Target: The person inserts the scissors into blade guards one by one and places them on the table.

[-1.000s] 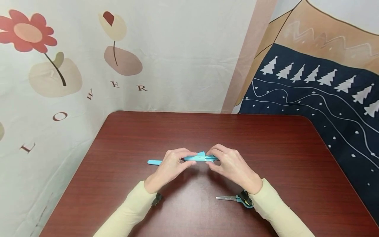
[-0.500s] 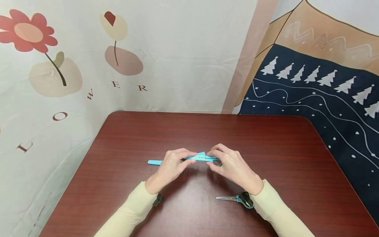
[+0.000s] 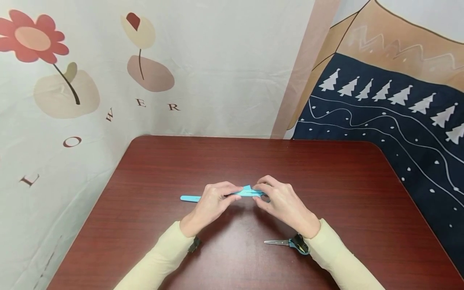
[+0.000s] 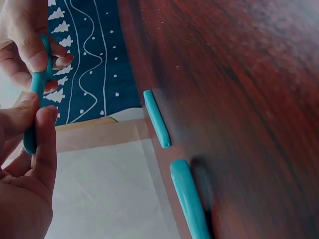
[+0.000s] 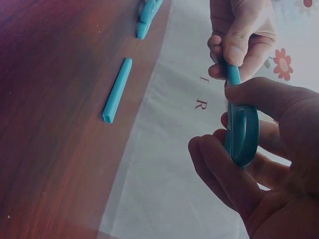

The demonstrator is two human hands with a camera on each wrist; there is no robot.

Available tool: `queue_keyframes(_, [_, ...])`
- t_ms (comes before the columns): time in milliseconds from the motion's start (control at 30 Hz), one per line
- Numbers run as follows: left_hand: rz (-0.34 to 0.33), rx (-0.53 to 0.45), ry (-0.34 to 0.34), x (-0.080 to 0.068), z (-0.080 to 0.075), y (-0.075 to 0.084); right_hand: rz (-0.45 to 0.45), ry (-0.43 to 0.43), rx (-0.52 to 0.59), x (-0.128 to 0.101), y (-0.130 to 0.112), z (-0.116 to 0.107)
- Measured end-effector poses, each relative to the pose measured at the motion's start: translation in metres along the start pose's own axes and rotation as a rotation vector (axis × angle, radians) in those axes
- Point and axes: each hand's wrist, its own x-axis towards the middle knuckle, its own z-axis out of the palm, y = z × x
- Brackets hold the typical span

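Between both hands is a pair of scissors with a blue handle [image 5: 245,134] and a narrow blue sheath [image 3: 245,193] over its blades. My left hand [image 3: 214,200] pinches the sheath with thumb and fingers. At the other end my right hand [image 3: 285,201] holds the handle between thumb and fingers, the finger loops partly covered. The wrist views show the scissors raised above the table. Behind them a loose blue sheath [image 5: 117,92] lies on the tabletop. Another long blue piece [image 3: 190,198] lies to the left, partly hidden by my left hand.
A second pair of scissors [image 3: 280,242], blades bare, lies on the brown table [image 3: 232,161] near my right wrist, which partly hides its blue handle. A printed cloth [image 3: 224,72] hangs along the table's far edge.
My left hand has shifted slightly to the right with the sheath. The right hand stays nearly in place, still holding the handle. The things on the table have not moved.
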Motion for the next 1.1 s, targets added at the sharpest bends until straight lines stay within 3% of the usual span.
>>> queue_keyframes(800, [-0.073,-0.043,0.020,-0.0011,0.0011,0.0001,-0.028,0.030,-0.009,0.0012,-0.0011,0.0024])
queue_keyframes(1100, [-0.152,-0.071,-0.022,0.0001,-0.0012,0.0038,-0.018,0.015,0.012,0.0015,0.0003,0.0002])
